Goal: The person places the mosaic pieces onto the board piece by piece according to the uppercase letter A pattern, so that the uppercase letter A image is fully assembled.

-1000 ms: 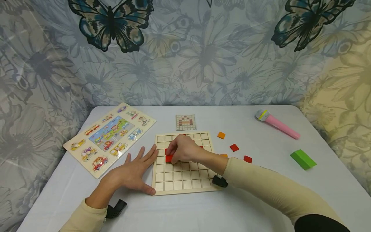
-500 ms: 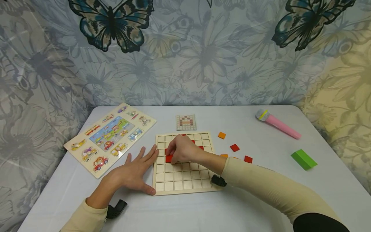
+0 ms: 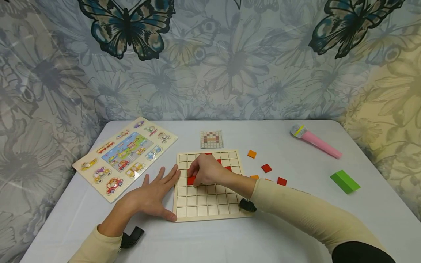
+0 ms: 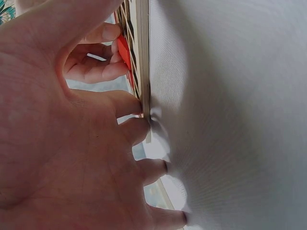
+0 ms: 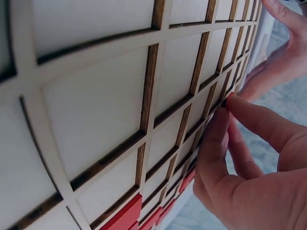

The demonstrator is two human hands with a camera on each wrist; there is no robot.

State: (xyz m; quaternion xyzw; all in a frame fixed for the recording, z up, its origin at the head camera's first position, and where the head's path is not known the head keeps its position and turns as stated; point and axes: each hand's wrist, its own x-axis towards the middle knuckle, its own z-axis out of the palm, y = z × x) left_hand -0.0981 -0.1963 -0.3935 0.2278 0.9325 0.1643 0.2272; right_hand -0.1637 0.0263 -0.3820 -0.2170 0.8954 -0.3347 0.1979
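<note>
A white table (image 3: 279,146) stands before a grey-blue floral wall covering (image 3: 236,73) (large teal butterflies (image 3: 126,29) above), yellowish at right.

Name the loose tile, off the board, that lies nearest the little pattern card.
The orange tile farthest back; the other loose tiles all lie farther from the card.

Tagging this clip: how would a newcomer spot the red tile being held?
On the white table lies a wooden grid board, the right hand over it. That hand pinches the red tile, the only tile held; other red tiles sit on the board or loose beside it.
</note>
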